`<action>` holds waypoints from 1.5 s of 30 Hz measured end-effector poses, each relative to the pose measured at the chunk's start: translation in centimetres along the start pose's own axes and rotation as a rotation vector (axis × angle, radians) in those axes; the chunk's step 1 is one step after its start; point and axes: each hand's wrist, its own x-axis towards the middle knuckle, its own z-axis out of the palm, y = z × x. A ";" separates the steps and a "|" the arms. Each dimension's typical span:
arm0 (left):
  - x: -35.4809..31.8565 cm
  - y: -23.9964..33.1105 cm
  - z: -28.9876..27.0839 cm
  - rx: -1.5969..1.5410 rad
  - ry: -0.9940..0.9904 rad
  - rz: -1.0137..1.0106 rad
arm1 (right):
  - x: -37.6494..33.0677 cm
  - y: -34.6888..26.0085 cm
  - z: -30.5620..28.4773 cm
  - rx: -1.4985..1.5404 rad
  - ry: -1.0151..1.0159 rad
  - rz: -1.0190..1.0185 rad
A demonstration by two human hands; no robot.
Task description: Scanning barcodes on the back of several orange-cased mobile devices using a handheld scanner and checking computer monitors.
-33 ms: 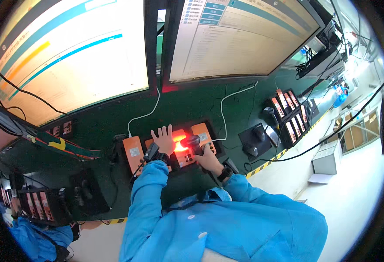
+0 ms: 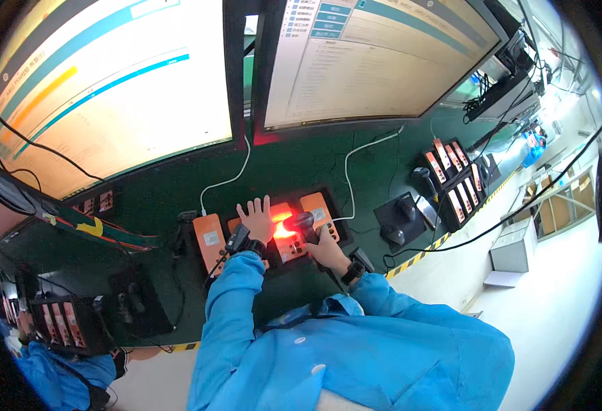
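My left hand [image 2: 256, 218] lies with fingers spread over one of several orange rectangular units in a black tray [image 2: 344, 235]. The unit beneath it is mostly covered. In my right hand [image 2: 328, 251] is a dark handheld barcode scanner [image 2: 301, 222], its head pointed left. Bright red light from it falls on the orange unit [image 2: 291, 255] between my hands and reaches the edge of my left hand. White cables run to the leftmost orange unit [image 2: 208, 233] and the rightmost orange unit [image 2: 317, 206]. Pale labels and dark round holes mark their faces.
Two lit monitors [image 2: 246, 137] stand behind the tray. To the right are a mouse [image 2: 406, 207] on a dark pad and a black rack [image 2: 457, 214] of orange units. Another such rack [image 2: 61, 301] and a person in a blue sleeve [image 2: 61, 373] are lower left. Striped tape [image 2: 417, 257] edges the table.
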 end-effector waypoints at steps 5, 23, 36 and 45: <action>-0.2 -0.4 0.0 -0.090 -0.028 -0.026 | 0.5 1.3 0.3 0.039 -0.042 -0.027; 0.1 0.1 -0.5 -0.150 -0.045 -0.033 | 0.1 1.3 -0.3 -0.042 0.082 -0.075; -0.2 0.2 0.3 -0.022 0.031 -0.011 | -0.3 0.5 -0.1 0.146 -0.104 0.047; -3.6 2.3 -4.2 -0.511 -0.079 -0.124 | 4.0 4.5 -6.9 -0.225 0.506 -0.142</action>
